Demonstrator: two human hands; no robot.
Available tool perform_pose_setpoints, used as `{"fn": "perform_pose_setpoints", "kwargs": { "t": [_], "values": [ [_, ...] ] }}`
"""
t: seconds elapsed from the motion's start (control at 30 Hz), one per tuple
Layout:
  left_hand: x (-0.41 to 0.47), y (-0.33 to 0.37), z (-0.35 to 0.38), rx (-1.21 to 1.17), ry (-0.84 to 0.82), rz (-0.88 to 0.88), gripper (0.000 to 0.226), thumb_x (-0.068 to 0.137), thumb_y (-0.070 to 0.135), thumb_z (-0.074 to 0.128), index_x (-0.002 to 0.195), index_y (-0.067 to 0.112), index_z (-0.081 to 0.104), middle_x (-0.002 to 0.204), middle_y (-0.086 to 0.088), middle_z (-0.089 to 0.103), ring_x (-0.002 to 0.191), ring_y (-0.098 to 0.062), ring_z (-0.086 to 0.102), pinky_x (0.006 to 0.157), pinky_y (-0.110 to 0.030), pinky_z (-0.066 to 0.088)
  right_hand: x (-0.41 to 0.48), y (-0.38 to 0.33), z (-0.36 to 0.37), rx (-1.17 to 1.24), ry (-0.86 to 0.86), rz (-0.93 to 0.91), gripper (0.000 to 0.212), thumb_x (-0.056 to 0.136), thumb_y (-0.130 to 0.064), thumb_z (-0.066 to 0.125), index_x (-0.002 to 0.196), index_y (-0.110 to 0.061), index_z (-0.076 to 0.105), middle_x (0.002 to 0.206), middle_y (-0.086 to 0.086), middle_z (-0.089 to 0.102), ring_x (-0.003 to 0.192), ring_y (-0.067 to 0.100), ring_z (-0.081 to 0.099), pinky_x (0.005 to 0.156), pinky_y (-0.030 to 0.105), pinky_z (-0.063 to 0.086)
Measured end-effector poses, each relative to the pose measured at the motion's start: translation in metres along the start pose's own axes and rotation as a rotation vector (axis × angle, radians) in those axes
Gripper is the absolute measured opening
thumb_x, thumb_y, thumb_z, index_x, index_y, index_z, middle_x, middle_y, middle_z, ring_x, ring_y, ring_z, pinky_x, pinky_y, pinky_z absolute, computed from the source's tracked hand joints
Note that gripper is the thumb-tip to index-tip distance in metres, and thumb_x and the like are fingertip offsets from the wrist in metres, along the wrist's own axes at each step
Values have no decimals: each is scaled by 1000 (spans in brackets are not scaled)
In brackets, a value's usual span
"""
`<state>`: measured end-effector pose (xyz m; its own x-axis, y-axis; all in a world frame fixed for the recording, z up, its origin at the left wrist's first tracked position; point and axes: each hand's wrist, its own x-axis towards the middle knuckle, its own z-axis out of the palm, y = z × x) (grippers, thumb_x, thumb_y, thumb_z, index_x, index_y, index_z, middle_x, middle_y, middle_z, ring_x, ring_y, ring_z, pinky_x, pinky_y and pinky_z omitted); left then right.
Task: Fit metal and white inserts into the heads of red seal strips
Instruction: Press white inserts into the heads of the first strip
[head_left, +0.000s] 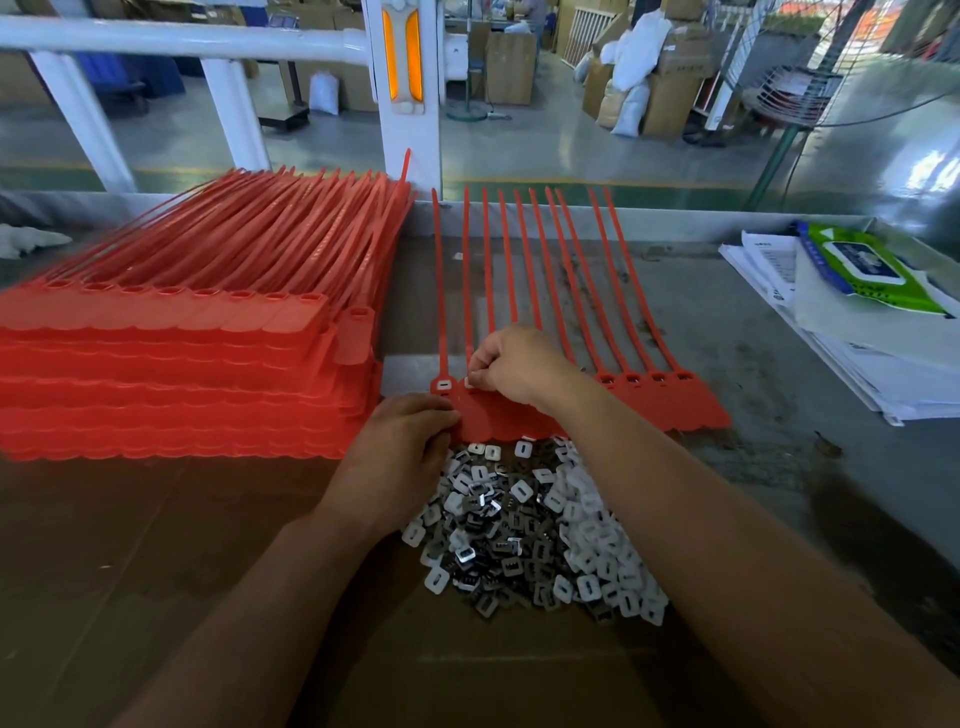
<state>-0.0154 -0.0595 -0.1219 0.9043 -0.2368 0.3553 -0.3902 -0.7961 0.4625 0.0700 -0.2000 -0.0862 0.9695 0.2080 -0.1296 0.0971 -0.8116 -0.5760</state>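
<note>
A joined row of red seal strips (670, 400) lies in the middle of the table, tails pointing away from me. The leftmost head (443, 385) shows a white insert in it. My right hand (514, 364) pinches a white insert (470, 383) against the second head from the left. My left hand (400, 457) grips the near left edge of the row's tags with curled fingers. The four heads at the right end (644, 379) show dark openings. A heap of white and metal inserts (535, 535) lies on brown cardboard just in front of the row, under my forearms.
A tall stack of red seal strip rows (171, 364) fills the left side. Papers (878, 364) and a green wipes pack (862, 265) sit at the right. A white railing (405, 93) stands beyond the table's far edge. Brown cardboard (130, 545) covers the near table.
</note>
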Motion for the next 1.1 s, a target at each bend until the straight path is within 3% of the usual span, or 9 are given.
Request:
{"fn": "perform_pose_setpoints", "kwargs": {
  "t": [0.1, 0.23, 0.53, 0.7, 0.93, 1.03, 1.1],
  "values": [
    [0, 0, 1, -8, 2, -9, 28, 89, 7, 53, 115, 10, 65, 123, -2, 59, 116, -14, 45, 88, -9, 21, 1, 1, 2, 5, 23, -9, 4, 81, -19, 70, 84, -17, 71, 85, -5, 61, 75, 4, 49, 53, 13, 33],
    [0, 0, 1, -4, -3, -16, 28, 89, 7, 53, 115, 10, 64, 123, -2, 58, 116, -15, 45, 90, -11, 22, 3, 2, 6, 24, 73, 20, 6, 78, -19, 73, 82, -18, 69, 97, -3, 66, 81, 7, 51, 69, 20, 38],
    [-1, 1, 0, -6, -4, -9, 28, 89, 6, 53, 114, 8, 65, 122, -4, 59, 116, -15, 45, 89, -9, 21, 7, -6, 1, 29, 42, 94, 27, 75, -14, 76, 99, -10, 67, 110, 5, 64, 103, 20, 58, 78, 26, 45],
    [-1, 1, -1, -3, -8, -2, 28, 89, 6, 53, 115, 8, 64, 123, -4, 58, 116, -15, 45, 87, -6, 20, 7, -6, 0, 28, 36, 95, 26, 76, -14, 74, 100, -9, 66, 108, 6, 65, 100, 19, 58, 77, 27, 45],
    [0, 2, -1, -4, -14, -9, 28, 89, 5, 53, 115, 8, 64, 123, -4, 59, 117, -16, 46, 92, -14, 25, 1, 1, -3, 122, 6, 56, 10, 81, -16, 69, 90, -16, 63, 97, -3, 59, 93, 13, 53, 78, 25, 42],
    [0, 2, -1, -5, -15, -12, 28, 89, 5, 53, 115, 8, 64, 123, -4, 58, 117, -17, 46, 92, -14, 24, -9, 9, -14, 379, -22, 56, 13, 85, -11, 64, 78, -20, 57, 80, -5, 60, 77, 8, 56, 65, 17, 45],
    [0, 2, -1, -3, -13, -19, 28, 89, 5, 54, 115, 9, 64, 124, -3, 58, 117, -17, 46, 93, -14, 24, -20, 14, -23, 419, -19, 38, 16, 85, -11, 63, 76, -22, 58, 76, -6, 60, 69, 4, 55, 57, 13, 43]
  ]
}}
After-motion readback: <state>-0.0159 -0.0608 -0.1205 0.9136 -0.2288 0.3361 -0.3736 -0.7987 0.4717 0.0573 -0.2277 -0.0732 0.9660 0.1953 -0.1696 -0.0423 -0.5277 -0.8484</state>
